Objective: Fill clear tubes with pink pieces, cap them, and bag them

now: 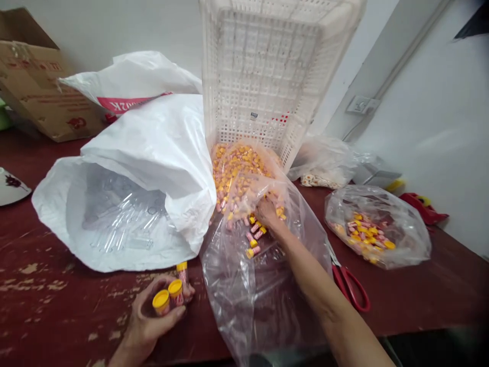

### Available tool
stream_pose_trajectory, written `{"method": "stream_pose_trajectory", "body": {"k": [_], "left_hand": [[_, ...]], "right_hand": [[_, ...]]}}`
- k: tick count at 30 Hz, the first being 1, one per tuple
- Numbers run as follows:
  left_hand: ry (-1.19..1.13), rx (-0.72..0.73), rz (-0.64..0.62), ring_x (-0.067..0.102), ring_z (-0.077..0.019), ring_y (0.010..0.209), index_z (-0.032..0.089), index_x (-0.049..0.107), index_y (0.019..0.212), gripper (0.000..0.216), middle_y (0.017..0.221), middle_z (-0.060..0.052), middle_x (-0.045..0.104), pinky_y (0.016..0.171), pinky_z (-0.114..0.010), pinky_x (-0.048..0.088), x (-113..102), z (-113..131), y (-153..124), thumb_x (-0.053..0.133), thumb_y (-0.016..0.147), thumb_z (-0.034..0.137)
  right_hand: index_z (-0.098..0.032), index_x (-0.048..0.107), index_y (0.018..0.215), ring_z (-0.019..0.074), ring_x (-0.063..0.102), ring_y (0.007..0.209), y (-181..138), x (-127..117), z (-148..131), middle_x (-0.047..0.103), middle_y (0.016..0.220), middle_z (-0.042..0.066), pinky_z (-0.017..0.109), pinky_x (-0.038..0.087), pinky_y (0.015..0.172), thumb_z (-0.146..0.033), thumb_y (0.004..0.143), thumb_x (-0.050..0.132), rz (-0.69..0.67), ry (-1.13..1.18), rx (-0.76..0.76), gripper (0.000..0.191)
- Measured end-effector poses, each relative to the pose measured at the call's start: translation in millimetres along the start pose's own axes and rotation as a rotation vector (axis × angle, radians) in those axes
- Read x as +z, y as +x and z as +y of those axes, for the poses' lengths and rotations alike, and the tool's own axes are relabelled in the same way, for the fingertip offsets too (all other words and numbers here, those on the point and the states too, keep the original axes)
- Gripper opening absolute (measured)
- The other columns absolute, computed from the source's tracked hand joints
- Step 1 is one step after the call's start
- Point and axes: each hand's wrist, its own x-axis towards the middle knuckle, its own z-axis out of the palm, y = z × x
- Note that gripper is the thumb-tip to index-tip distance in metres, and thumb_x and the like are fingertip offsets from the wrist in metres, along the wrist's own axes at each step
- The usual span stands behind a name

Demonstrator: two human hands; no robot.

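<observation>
My left hand [151,318] rests on the dark red table [49,300] near the front edge, fingers curled round three small tubes with yellow caps [171,294]. My right hand [267,211] reaches deep into a large clear plastic bag [252,285] holding several more yellow-capped tubes [237,176]. Its fingers are bunched among the tubes; what they hold is hidden. A big white plastic bag [153,153] lies to the left, with several clear empty tubes [118,219] showing at its mouth.
A white plastic crate [267,66] stands tilted against the wall behind the bags. Red-handled scissors [349,285] lie right of my arm. A smaller clear bag of capped tubes [372,227] sits at the right. A cardboard box [34,76] is at the back left.
</observation>
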Motion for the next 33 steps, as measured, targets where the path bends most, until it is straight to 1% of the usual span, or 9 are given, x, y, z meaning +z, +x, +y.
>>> {"method": "stream_pose_trajectory", "body": {"k": [5,9,12,15,19,21,26,28,33], "left_hand": [[-0.001,0.077,-0.016,0.066,-0.0235,0.075,0.016,0.058,0.078,0.033,0.075,-0.006,0.070,0.078,-0.038,0.052,-4,-7,-2,0.078,0.053,0.021],[0.034,0.085,-0.077,0.067,-0.0242,0.078,0.015,0.058,0.084,0.035,0.079,-0.008,0.071,0.079,-0.038,0.052,-6,-10,-2,0.078,0.056,0.020],[0.079,0.114,-0.100,0.067,-0.0234,0.079,0.015,0.057,0.083,0.032,0.080,-0.007,0.071,0.079,-0.036,0.052,-5,-8,-4,0.076,0.057,0.020],[0.115,0.161,-0.092,0.066,-0.0217,0.077,0.015,0.057,0.082,0.031,0.079,-0.006,0.070,0.077,-0.033,0.051,-3,-6,-6,0.075,0.058,0.017],[0.131,0.198,-0.089,0.066,-0.0201,0.076,0.016,0.055,0.085,0.031,0.079,-0.005,0.070,0.075,-0.031,0.051,-2,-7,-7,0.073,0.059,0.014],[0.154,0.221,-0.112,0.066,-0.0198,0.077,0.016,0.054,0.086,0.031,0.080,-0.005,0.070,0.074,-0.031,0.051,-3,-9,-7,0.072,0.061,0.015],[0.245,0.279,-0.147,0.066,-0.0198,0.076,0.016,0.054,0.087,0.029,0.080,-0.006,0.069,0.071,-0.030,0.052,-4,-11,-6,0.070,0.063,0.017],[0.281,0.293,-0.144,0.066,-0.0194,0.075,0.016,0.054,0.087,0.029,0.080,-0.006,0.069,0.069,-0.030,0.051,-3,-13,-6,0.070,0.063,0.017],[0.381,0.352,-0.129,0.063,-0.0160,0.070,0.016,0.054,0.087,0.029,0.079,-0.003,0.066,0.064,-0.026,0.049,0,-17,-10,0.067,0.061,0.015]], "right_hand": [[-0.015,0.060,0.111,0.0151,0.060,0.092,-27,-1,-2,0.066,0.101,0.007,0.029,0.047,0.081,-0.023,0.095,0.033,0.129,0.225,0.139,0.032],[-0.018,0.059,0.117,0.0151,0.060,0.095,-45,-19,-6,0.067,0.109,0.007,0.026,0.044,0.083,-0.023,0.092,0.029,0.282,0.346,0.191,0.039],[-0.015,0.060,0.115,0.0138,0.062,0.072,-69,-31,-12,0.070,0.086,0.005,0.025,0.046,0.068,-0.029,0.090,0.033,0.329,0.542,0.221,0.039],[-0.014,0.062,0.111,0.0126,0.057,0.054,-110,-32,-22,0.063,0.062,0.000,0.023,0.044,0.057,-0.034,0.088,0.038,0.248,0.628,0.201,0.038],[-0.023,0.065,0.112,0.0140,0.060,0.064,-166,-22,-37,0.070,0.076,0.002,0.025,0.045,0.064,-0.031,0.085,0.048,0.063,0.424,0.010,0.033],[-0.025,0.061,0.118,0.0145,0.061,0.063,-181,-19,-41,0.070,0.077,0.001,0.025,0.045,0.064,-0.030,0.085,0.050,0.028,0.406,0.003,0.036],[-0.018,0.065,0.105,0.0187,0.061,0.086,-173,-15,-40,0.067,0.095,0.009,0.031,0.047,0.078,-0.035,0.087,0.046,0.271,0.486,0.143,0.031],[-0.019,0.067,0.096,0.0217,0.059,0.091,-165,-14,-41,0.065,0.098,0.010,0.035,0.045,0.081,-0.040,0.083,0.052,0.221,0.449,0.147,0.029],[-0.019,0.066,0.087,0.0195,0.059,0.075,-161,-12,-46,0.067,0.082,0.005,0.032,0.044,0.070,-0.043,0.074,0.060,-0.027,0.511,0.291,0.029]]}}
